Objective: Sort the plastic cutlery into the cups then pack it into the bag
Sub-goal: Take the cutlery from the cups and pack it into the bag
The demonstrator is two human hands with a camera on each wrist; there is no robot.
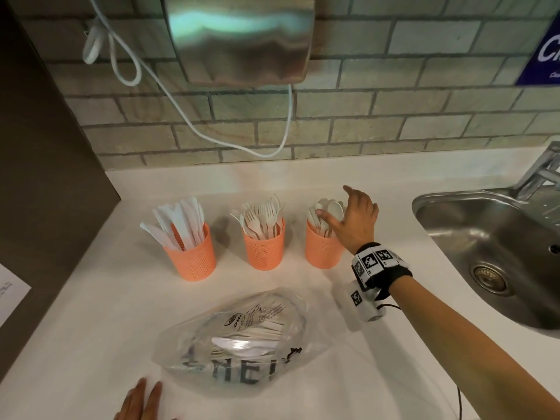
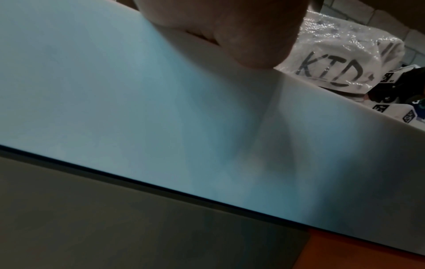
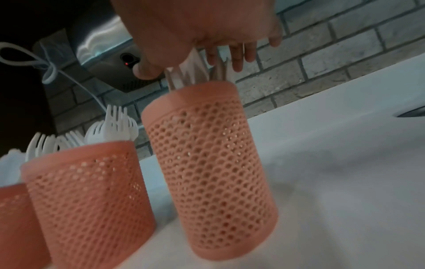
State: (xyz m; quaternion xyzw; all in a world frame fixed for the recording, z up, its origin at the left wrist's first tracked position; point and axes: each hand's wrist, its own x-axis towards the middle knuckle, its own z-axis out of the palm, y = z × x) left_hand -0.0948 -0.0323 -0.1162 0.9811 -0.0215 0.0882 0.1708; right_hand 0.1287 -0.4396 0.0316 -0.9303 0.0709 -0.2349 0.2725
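Observation:
Three orange perforated cups stand in a row on the white counter [image 1: 91,298]. The left cup [image 1: 192,259] holds knives, the middle cup [image 1: 264,248] forks [image 3: 115,125], the right cup [image 1: 321,251] spoons [image 1: 328,209]. My right hand [image 1: 333,204] is over the spoon cup [image 3: 207,172], thumb in front of the spoon tops [image 3: 197,72], fingers spread behind them, not closed. A clear printed plastic bag [image 1: 242,338] with some white cutlery inside lies in front of the cups. My left hand [image 1: 142,398] lies flat, fingers straight, at the bag's [image 2: 340,60] near-left edge.
A steel sink [image 1: 485,237] with a tap [image 1: 542,171] takes up the right side. A hand dryer [image 1: 239,37] and a looping white cable [image 1: 188,116] hang on the tiled wall. A dark panel [image 1: 45,177] bounds the left; a paper sheet [image 1: 9,295] lies there.

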